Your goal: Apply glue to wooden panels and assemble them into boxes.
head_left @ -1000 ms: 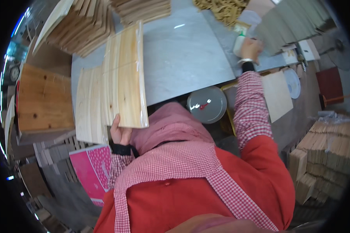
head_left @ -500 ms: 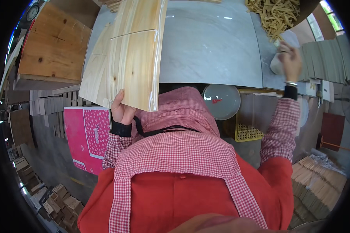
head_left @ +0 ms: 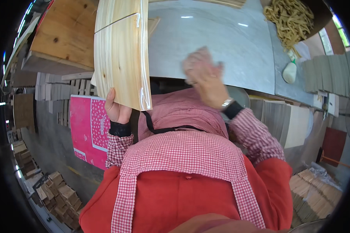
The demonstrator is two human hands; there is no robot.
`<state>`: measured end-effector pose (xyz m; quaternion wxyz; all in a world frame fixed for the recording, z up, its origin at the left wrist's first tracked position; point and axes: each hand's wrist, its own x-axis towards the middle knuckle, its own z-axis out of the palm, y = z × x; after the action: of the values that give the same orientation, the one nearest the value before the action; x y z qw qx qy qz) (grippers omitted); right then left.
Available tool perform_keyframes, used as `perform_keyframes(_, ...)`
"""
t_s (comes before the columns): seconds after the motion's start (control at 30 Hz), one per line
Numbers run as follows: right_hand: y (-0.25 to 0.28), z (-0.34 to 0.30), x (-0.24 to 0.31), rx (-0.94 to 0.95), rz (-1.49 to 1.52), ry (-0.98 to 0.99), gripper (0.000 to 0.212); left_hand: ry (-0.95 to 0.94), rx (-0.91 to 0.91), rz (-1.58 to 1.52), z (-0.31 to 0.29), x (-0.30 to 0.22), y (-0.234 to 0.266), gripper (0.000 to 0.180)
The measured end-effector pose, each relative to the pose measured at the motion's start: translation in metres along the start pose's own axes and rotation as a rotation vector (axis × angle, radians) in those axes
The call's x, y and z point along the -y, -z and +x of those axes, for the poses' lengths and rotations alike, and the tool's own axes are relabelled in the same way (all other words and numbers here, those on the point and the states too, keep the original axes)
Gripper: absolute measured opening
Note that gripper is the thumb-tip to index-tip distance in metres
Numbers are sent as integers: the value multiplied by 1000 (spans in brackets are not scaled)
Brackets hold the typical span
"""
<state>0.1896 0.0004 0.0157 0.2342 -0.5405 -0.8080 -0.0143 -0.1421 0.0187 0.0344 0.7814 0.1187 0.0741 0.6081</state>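
Note:
My left hand point(head_left: 117, 107) grips the near end of a pale wooden board point(head_left: 122, 50), with the thumb on its face. The board is held raised above the table's left side. A glossy white line of what looks like glue point(head_left: 144, 70) runs along its right edge, and a dark line crosses its upper part. Over the front of the grey table point(head_left: 221, 35) is my right hand point(head_left: 210, 79), its fingers smeared into a pinkish blur; whether they hold anything is unclear. A white squeeze bottle point(head_left: 289, 73) with a green nozzle lies at the table's right.
Yellowish strips point(head_left: 287, 19) are heaped at the far right, above stacked grey-green boards point(head_left: 330, 75). A big wooden box point(head_left: 66, 33) stands on the left. Below the table edge are a pink printed carton point(head_left: 81, 124) on the left and a round basin point(head_left: 241, 97), partly hidden by my right arm.
My right hand has swung left from beside the white bottle to the table's front middle. The bottle now shows fully. My left hand still holds the board, which appears more upright and further left.

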Motion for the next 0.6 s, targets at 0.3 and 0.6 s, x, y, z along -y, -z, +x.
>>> perform_keyframes(0.3,-41,55,-156,-148,-236,-243,32,-77,-42,28,-39,-36,4,57)
perform_keyframes(0.6,-87,81,48,-61,152,191,39,-50,-133,31,-14,-29,10,57)
